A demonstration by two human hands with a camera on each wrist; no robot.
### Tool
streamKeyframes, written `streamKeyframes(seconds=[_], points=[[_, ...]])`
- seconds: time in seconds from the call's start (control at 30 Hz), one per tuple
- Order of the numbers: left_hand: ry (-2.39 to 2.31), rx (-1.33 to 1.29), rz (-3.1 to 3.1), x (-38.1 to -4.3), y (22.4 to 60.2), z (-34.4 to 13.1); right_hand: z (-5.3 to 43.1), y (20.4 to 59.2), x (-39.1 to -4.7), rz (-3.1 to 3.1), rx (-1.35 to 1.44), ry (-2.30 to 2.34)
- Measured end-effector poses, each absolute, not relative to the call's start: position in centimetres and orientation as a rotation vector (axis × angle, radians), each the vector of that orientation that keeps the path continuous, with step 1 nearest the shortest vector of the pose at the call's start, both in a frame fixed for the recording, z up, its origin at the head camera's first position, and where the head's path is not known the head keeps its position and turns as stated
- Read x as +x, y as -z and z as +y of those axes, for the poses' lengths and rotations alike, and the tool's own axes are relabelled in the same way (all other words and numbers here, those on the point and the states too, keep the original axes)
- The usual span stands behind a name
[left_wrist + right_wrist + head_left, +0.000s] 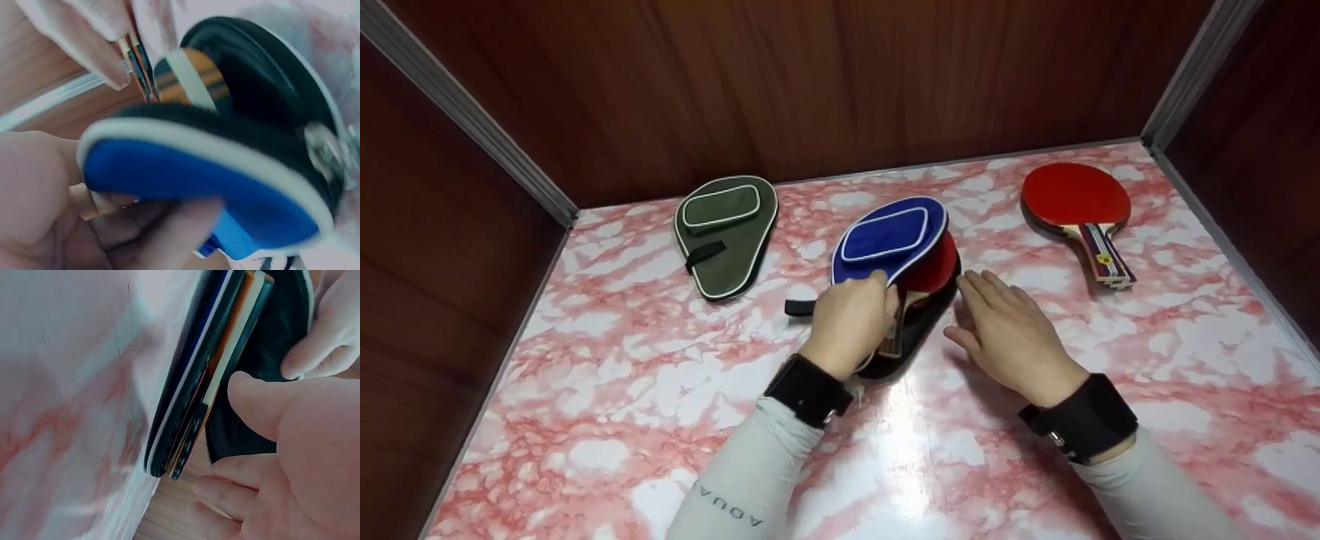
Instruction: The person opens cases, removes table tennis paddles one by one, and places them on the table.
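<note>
A blue paddle case (885, 238) with white piping lies partly unzipped at the middle of the table. My left hand (851, 321) grips its blue cover and holds it lifted at the narrow end, the fingers curled round the edge in the left wrist view. Inside, on the black lining, lies a table tennis paddle (936, 271) with red rubber; its striped handle end (194, 79) shows under the raised cover. Beside the case's right edge is my right hand (1012, 334), fingers extended and thumb apart, fingertips right at the rim. The cover hides part of the paddle.
A dark green paddle case (739, 240) lies closed at the back left. Another red paddle (1076, 196) rests at the back right, its handle toward the front. Brown wood-grain panels (840, 82) wall in the marbled table (607, 390) at the back and sides.
</note>
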State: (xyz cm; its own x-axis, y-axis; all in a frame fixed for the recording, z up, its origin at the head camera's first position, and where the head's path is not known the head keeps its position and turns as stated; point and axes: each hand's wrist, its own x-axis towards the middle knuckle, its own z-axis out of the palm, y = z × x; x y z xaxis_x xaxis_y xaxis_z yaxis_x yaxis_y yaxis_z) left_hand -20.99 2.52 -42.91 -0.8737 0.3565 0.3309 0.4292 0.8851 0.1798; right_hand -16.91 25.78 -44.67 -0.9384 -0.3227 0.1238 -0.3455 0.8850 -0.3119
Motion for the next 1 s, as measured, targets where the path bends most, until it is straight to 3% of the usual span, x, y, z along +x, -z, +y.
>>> streamKeyframes(seconds=[0.43,1.0], points=[[1.211,-0.363,-2.752,-19.8,43.7,-3.2,25.4,45.2,-16.8,-2.99,0.53,-0.514],[1.226,-0.235,-2.61,-16.0,45.6,-8.2,24.4,45.5,-16.3,-2.984,0.601,-0.563]])
